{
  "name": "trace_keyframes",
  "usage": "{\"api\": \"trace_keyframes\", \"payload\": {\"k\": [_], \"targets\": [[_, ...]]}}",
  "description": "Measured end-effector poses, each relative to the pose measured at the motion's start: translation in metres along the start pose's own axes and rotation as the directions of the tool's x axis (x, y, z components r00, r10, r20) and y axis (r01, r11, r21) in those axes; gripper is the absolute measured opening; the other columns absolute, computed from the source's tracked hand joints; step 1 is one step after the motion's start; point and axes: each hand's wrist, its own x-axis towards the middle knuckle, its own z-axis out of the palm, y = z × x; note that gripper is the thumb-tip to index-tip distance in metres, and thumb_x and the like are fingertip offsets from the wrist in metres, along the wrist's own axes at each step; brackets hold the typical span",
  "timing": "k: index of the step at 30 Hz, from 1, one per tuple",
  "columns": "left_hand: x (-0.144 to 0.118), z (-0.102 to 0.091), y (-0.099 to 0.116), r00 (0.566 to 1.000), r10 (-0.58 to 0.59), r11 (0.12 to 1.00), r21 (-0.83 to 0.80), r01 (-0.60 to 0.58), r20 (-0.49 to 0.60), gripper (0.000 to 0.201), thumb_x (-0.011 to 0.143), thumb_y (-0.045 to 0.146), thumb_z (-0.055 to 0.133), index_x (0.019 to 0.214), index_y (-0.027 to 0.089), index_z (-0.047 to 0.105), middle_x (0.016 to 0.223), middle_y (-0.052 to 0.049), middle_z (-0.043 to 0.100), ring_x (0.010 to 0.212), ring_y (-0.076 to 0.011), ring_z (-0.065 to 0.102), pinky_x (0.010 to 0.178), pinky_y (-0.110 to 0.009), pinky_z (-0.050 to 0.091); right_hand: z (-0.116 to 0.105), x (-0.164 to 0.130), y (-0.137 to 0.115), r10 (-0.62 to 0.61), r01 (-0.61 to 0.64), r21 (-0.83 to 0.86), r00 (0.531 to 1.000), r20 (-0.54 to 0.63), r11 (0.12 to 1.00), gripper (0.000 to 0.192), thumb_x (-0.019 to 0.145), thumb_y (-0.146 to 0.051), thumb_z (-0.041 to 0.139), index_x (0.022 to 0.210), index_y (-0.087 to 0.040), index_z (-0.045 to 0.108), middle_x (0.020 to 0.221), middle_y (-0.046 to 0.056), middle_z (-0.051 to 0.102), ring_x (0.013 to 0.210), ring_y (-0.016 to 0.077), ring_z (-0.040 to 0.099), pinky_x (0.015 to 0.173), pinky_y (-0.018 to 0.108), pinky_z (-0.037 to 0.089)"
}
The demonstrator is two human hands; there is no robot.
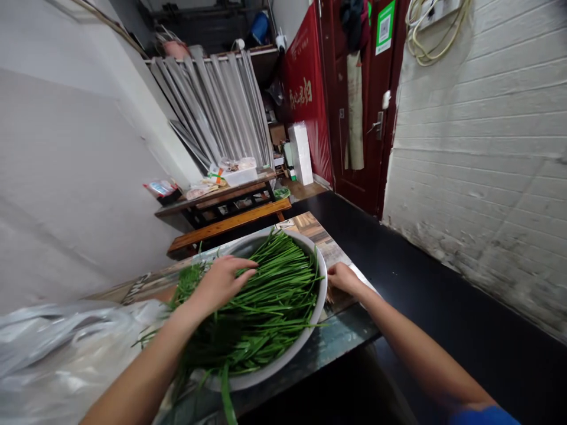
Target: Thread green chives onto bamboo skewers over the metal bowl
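table (345, 330); left hand (221, 282) on chives (270, 295); right hand (344, 278) touching basin (283, 360)

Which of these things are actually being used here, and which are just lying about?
In use:
left hand, resting on the green chives
right hand, at the rim of the metal basin

Lying about:
plastic bag
wooden table with packets
bench
white box
red door

One head-worn view — looking forward and down, close over the table (336, 336).
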Motion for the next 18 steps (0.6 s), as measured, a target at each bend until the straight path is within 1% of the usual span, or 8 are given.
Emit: {"api": "trace_keyframes", "payload": {"k": [2,3,6,9,11,13,15,18], "targets": [[0.006,0.007,0.028,0.99,0.052,0.993,-0.111,-0.038,0.132,0.038,0.08,0.041,0.043,0.097,0.018,0.066,0.099,-0.005,0.066,0.091,-0.0193,0.06,0.083,-0.027,0.042,-0.001,0.005,0.0,0.009,-0.009,0.014,1.0,0.022,1.0,0.029,0.085,-0.027,0.054,0.11,-0.014,0.054,0.112,0.006,0.055,0.091,0.023,0.057,0.073,0.038,0.049],[0.006,0.009,0.04,0.986,0.072,0.989,-0.135,-0.053,0.147,0.037,0.079,0.041,0.044,0.097,0.018,0.066,0.099,-0.005,0.066,0.091,-0.0194,0.06,0.081,-0.027,0.043,-0.003,0.006,0.0,0.011,-0.012,0.018,1.0,0.027,1.0,0.029,0.085,-0.027,0.054,0.11,-0.014,0.054,0.112,0.006,0.055,0.091,0.023,0.057,0.073,0.038,0.049],[-0.006,0.008,0.064,0.99,0.114,0.981,-0.169,-0.099,0.082,0.036,0.08,0.041,0.044,0.101,0.02,0.065,0.104,-0.004,0.065,0.095,-0.0188,0.058,0.083,-0.026,0.043,-0.009,0.005,0.002,0.011,-0.012,0.017,1.0,0.019,1.0,0.029,0.085,-0.028,0.054,0.11,-0.014,0.054,0.112,0.006,0.055,0.091,0.0233,0.057,0.073,0.038,0.049],[-0.021,0.005,0.075,0.985,0.144,0.973,-0.194,-0.123,0.099,0.035,0.081,0.042,0.043,0.098,0.022,0.066,0.1,-0.003,0.066,0.091,-0.0171,0.06,0.081,-0.024,0.044,-0.016,0.0,0.005,0.001,-0.001,-0.007,1.0,-0.023,1.0,0.028,0.085,-0.028,0.054,0.11,-0.014,0.054,0.112,0.006,0.055,0.091,0.0232,0.057,0.074,0.038,0.049],[-0.018,0.005,0.075,0.976,0.165,0.972,-0.192,-0.136,0.145,0.034,0.081,0.04,0.043,0.093,0.021,0.068,0.094,-0.003,0.068,0.085,-0.0164,0.062,0.076,-0.023,0.045,-0.02,-0.004,0.007,-0.002,0.0,-0.031,0.998,-0.06,1.0,0.027,0.086,-0.027,0.053,0.11,-0.015,0.054,0.112,0.007,0.055,0.092,0.022,0.057,0.075,0.039,0.049],[0.0,0.006,0.073,0.973,0.18,0.972,-0.178,-0.154,0.141,0.033,0.081,0.038,0.043,0.091,0.02,0.068,0.092,-0.004,0.068,0.083,-0.0166,0.062,0.075,-0.023,0.045,-0.023,-0.008,0.009,-0.001,-0.004,-0.052,0.996,-0.093,0.999,0.026,0.086,-0.026,0.052,0.111,-0.017,0.053,0.112,0.007,0.055,0.092,0.0207,0.057,0.076,0.039,0.048],[0.029,0.008,0.075,0.972,0.214,0.967,-0.158,-0.197,0.097,0.032,0.08,0.036,0.044,0.093,0.018,0.068,0.093,-0.005,0.068,0.085,-0.0172,0.061,0.077,-0.024,0.045,-0.023,-0.013,0.012,0.0,-0.008,-0.064,0.993,-0.118,0.998,0.025,0.086,-0.026,0.052,0.109,-0.017,0.054,0.112,0.007,0.055,0.092,0.0205,0.057,0.076,0.038,0.048],[0.081,0.017,0.092,0.931,0.354,0.931,-0.124,-0.342,0.087,0.029,0.081,0.031,0.045,0.093,0.017,0.067,0.093,-0.005,0.068,0.085,-0.0155,0.06,0.078,-0.022,0.042,-0.02,-0.022,0.017,-0.005,-0.004,-0.06,0.989,-0.148,0.998,0.022,0.087,-0.028,0.051,0.104,-0.015,0.057,0.105,0.006,0.059,0.088,0.019,0.059,0.075,0.038,0.048]]}}
